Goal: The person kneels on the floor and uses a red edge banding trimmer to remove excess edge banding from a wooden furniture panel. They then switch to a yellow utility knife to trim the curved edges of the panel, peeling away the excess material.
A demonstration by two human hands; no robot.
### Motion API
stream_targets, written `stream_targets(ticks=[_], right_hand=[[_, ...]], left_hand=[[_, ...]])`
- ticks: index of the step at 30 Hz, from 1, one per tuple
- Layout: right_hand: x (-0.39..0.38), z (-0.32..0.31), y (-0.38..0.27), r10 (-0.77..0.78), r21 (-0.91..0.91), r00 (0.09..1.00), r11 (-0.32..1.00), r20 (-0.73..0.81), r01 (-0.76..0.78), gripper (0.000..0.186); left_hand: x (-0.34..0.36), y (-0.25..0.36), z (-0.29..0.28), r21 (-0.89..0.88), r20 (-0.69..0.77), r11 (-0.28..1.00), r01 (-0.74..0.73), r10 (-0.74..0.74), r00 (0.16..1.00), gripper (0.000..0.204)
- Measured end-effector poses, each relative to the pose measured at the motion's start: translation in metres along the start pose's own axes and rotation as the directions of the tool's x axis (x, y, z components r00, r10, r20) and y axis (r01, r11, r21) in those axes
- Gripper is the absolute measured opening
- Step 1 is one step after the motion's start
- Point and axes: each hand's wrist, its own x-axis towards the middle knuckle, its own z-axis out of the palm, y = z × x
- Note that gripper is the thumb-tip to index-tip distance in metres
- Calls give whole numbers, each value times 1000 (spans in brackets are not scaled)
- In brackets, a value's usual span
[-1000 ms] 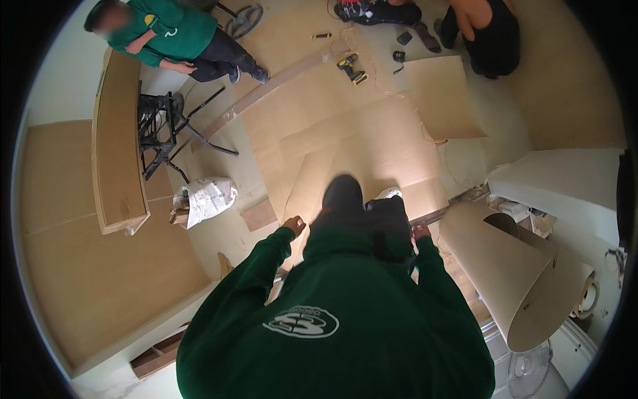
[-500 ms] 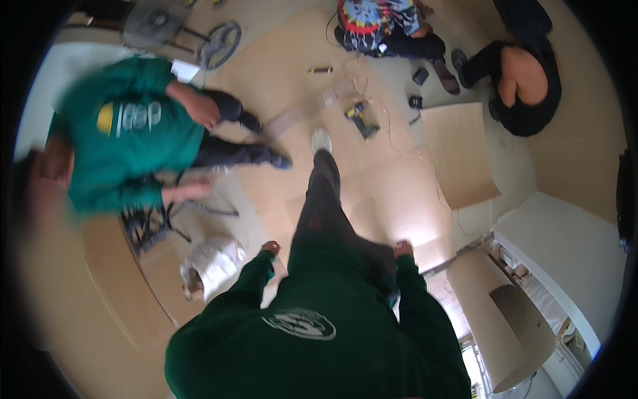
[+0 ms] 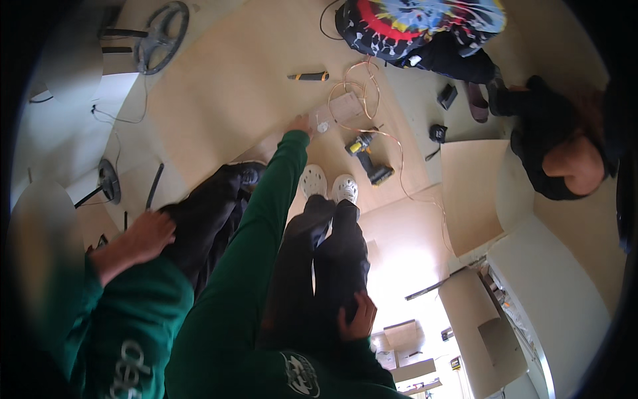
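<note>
My left arm stretches forward, and my left hand (image 3: 301, 124) is at a long pale strip of board (image 3: 345, 106) lying on the floor. Its fingers look extended, though small in view; whether they touch the strip I cannot tell. Close beside that hand, a small round white thing (image 3: 322, 127) lies on the strip. My right hand (image 3: 359, 318) rests on my dark trouser leg, fingers apart and holding nothing. To the right of the strip lies a yellow and black cordless drill (image 3: 367, 157). Beyond it, an orange cord (image 3: 401, 156) curls over the floor.
A black and orange hand tool (image 3: 308, 76) lies farther off. A tape measure (image 3: 437, 133) and a black block (image 3: 447, 97) sit near a curved sheet (image 3: 472, 193). Co-workers are left (image 3: 139, 292), at the far side (image 3: 419, 30) and right (image 3: 565, 146). A wheel-like black base (image 3: 161, 38) stands far left.
I have stepped forward and bent down; both shoes now stand side by side. My left hand has reached out to the strip, and my right hand has come onto my leg. The left co-worker is nearer.
</note>
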Motion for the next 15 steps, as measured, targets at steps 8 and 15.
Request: stream_targets(ticks=[8,15], right_hand=[[92,84,37,2,-25,984,1000,-176,-6,47],[97,56,41,43,66,925,998,-379,-19,45]], left_hand=[[235,-10,71,238,-143,962,-133,170,975,57],[253,-37,114,443,22,851,-282,304,953,54]])
